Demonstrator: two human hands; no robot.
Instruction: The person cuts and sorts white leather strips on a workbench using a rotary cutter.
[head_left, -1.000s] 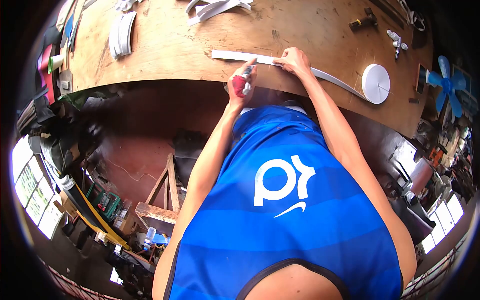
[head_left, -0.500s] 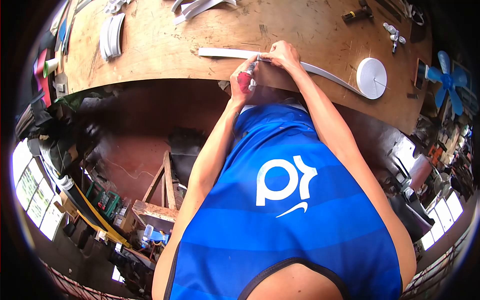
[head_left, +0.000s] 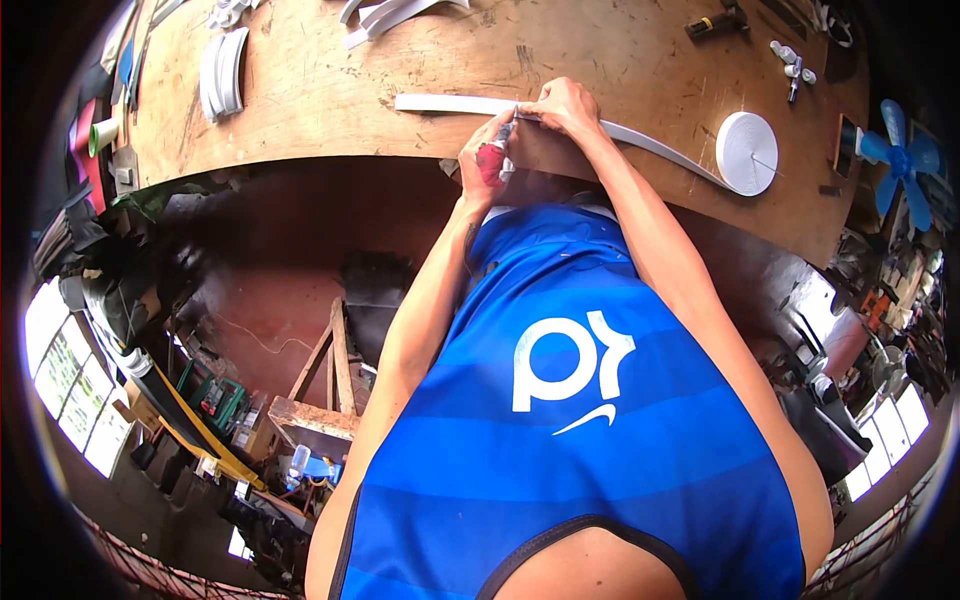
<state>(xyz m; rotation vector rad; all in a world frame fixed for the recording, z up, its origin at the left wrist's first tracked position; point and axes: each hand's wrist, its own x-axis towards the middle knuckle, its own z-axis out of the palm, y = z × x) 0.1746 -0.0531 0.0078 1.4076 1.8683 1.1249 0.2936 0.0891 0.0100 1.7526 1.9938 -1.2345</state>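
Note:
A long white strip [head_left: 455, 103] lies along the front of the wooden table [head_left: 330, 100], running right to a white coil [head_left: 746, 153] with a thin pin-like piece at its middle. My left hand [head_left: 484, 162] is closed round a small red and silver tool [head_left: 491, 163], its fingertips at the strip's lower edge. What the tool is I cannot make out. Just to the right, my right hand [head_left: 563, 106] pinches the strip from above. The fingertips of both hands are close together, and they partly hide the strip there.
Curved white pieces [head_left: 222, 75] lie at the table's left, with more white strips [head_left: 400, 18] at the back. A black and yellow tool [head_left: 716, 24] and small white rolls [head_left: 792, 62] lie back right. Beyond the right edge stands a blue fan [head_left: 900, 160].
The view has shifted very slightly. Both hands stay at the same part of the strip, with the right hand raised a touch.

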